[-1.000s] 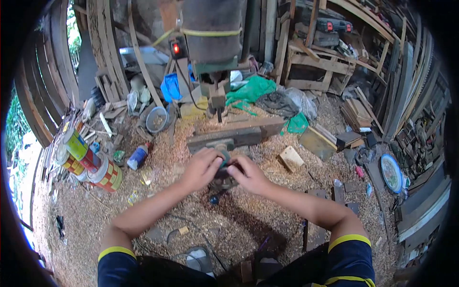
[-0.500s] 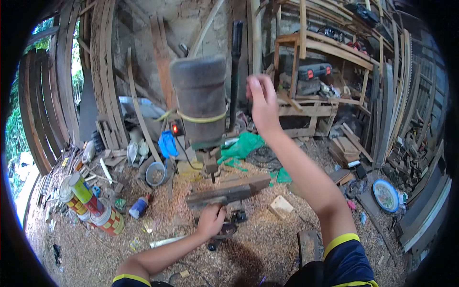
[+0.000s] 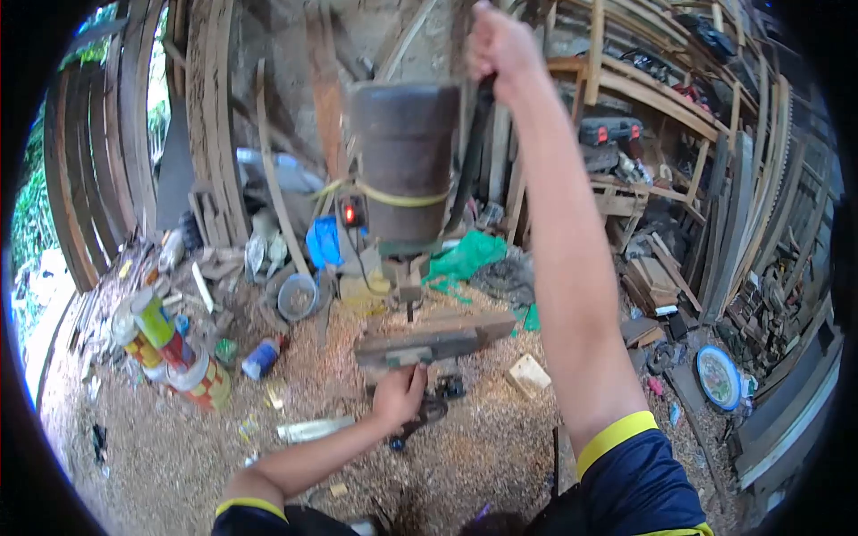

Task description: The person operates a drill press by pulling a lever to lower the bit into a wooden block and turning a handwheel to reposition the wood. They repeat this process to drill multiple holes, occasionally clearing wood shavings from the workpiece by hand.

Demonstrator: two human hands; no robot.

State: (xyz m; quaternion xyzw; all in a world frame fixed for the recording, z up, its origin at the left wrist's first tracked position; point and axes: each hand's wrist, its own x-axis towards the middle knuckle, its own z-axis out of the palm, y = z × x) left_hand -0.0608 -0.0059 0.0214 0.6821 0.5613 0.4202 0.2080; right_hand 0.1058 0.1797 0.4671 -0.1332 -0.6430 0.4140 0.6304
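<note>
A drill press with a dark cylindrical motor housing, tied round with a yellow band, stands before me. Its bit points down just above a wooden workpiece, apparently not touching it. My right hand is raised high at the right, closed round the upper end of a long dark lever. My left hand is closed at the near side of the workpiece, just below a small pale block. What its fingers grip is hidden. A dark round handwheel sits beside that hand.
Stacked paint cans and a blue bottle stand at the left. A pale wood block lies on the shavings-covered floor. A switch with a red light hangs behind the motor. Wooden shelving fills the back right.
My right hand has moved up and closed on the lever's top; before, it was apart from it. The lever now leans more to the right. My left hand stays at the workpiece. The view has shifted slightly.
</note>
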